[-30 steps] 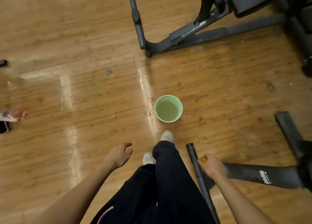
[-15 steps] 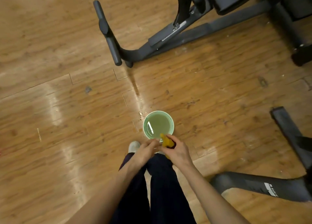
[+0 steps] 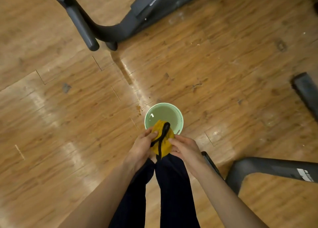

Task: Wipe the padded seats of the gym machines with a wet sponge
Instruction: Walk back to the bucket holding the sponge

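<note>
Two hands are seen low in the head view, and between them a yellow, rounded sponge with a black strap (image 3: 162, 139) is held above the near rim of a pale green round plastic bucket (image 3: 181, 123). The left hand (image 3: 142, 147) is curled round the sponge's left side, with its thumb pressed near the strap; the right hand (image 3: 185, 147) is closed on the sponge's right side with its fingertips on the yellow surface. The bucket is filled with murky greenish water and stands on the brown wooden plank floor (image 3: 68, 116), just ahead of the person's dark trouser legs (image 3: 172, 184). A few small splashes are seen on the floor beside the bucket's left rim. Whether the sponge is already wet cannot be told from the picture. Dark grey metal frames of gym machines are seen at the top edge (image 3: 110, 30) and at the right edge (image 3: 266, 167) of the floor, well apart from the bucket; no padded seat is shown in full. The task is judged to be at the step of wetting or wringing the sponge over the bucket, so the wiping of the seats is taken to be largely ahead, though how many seats have been wiped cannot be told here.
</note>
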A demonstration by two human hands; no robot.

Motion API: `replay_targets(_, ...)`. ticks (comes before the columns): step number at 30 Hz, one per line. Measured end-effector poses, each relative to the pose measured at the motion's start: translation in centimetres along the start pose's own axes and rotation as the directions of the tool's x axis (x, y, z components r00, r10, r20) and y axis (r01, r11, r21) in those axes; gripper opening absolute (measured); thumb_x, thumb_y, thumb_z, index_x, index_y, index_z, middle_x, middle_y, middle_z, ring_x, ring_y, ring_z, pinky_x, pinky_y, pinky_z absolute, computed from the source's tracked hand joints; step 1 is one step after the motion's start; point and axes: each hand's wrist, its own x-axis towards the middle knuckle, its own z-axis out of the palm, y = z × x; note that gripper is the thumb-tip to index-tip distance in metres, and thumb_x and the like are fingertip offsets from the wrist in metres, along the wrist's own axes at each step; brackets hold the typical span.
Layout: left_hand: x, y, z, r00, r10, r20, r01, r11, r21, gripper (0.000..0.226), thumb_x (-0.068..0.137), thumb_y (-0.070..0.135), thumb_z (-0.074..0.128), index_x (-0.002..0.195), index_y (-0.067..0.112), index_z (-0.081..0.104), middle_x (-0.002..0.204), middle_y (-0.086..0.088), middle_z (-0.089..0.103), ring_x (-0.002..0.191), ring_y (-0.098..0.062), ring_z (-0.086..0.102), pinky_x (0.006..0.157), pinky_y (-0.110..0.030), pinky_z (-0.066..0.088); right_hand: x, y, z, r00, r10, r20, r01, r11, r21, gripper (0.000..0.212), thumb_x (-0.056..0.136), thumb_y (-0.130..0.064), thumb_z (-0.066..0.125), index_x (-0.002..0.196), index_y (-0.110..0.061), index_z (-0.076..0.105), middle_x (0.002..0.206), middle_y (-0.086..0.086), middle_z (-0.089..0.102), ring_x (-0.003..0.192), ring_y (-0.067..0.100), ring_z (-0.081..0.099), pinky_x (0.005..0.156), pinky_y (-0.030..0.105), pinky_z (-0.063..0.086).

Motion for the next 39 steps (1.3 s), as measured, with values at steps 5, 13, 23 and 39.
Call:
replay_targets(5, 4.1, -0.6, -2.6, 0.985, 0.165, 0.059, -0.175, 0.936, 0.306, 0.057, 0.083, 0.038, 0.075, 0.134, 0.044, 0.048, 0.121, 0.003, 0.065, 0.107, -0.008, 0.066, 0.094, -0.03, 0.053, 5.2, 0.9, 1.9, 0.993, 0.027, -0.115, -0.022, 0.999, 0.042, 0.02, 0.094, -0.008, 0.054, 0.091, -0.019, 0.07, 0.096, 0.012, 0.074, 0.091, 0.024, 0.071, 0.081, 0.034, 0.059)
replay_targets(13, 10.1, -2.1, -4.8, 0.999, 0.026, -0.027, -0.025, 0.999, 0.025, 0.026, 0.094, 0.03, 0.061, 0.113, 0.013, 0.068, 0.097, -0.003, 0.076, 0.09, -0.015, 0.073, 0.078, -0.027, 0.058, 13.8, 3.5, 4.6, 0.959, 0.244, -0.146, -0.169, 0.902, 0.398, 0.034, 0.094, -0.032, 0.048, 0.112, -0.011, 0.068, 0.106, 0.014, 0.071, 0.1, 0.029, 0.066, 0.092, 0.042, 0.054)
replay_targets(23, 16.0, -2.8, -8.9, 0.951, 0.072, -0.301, -0.052, 0.996, 0.074, 0.012, 0.102, 0.019, 0.049, 0.097, 0.017, 0.061, 0.09, 0.005, 0.067, 0.084, -0.011, 0.065, 0.07, -0.022, 0.055, 19.3, 8.6, 4.7, 0.966, 0.093, -0.241, -0.152, 0.959, -0.238, 0.038, 0.084, -0.003, 0.053, 0.118, -0.02, 0.055, 0.113, 0.004, 0.061, 0.103, 0.02, 0.058, 0.081, 0.031, 0.05)
replay_targets(39, 25.2, -7.0, -12.9, 0.926, 0.113, -0.361, 0.154, 0.759, 0.633, 0.052, 0.097, 0.005, 0.048, 0.146, 0.014, 0.033, 0.112, -0.007, 0.058, 0.065, -0.006, 0.047, 0.057, -0.026, 0.038, 25.5, 16.0, 5.8, 0.993, -0.099, -0.063, 0.014, 0.633, -0.774, 0.054, 0.095, -0.017, 0.049, 0.146, -0.032, 0.038, 0.153, -0.009, 0.023, 0.122, 0.017, 0.051, 0.095, 0.034, 0.047)
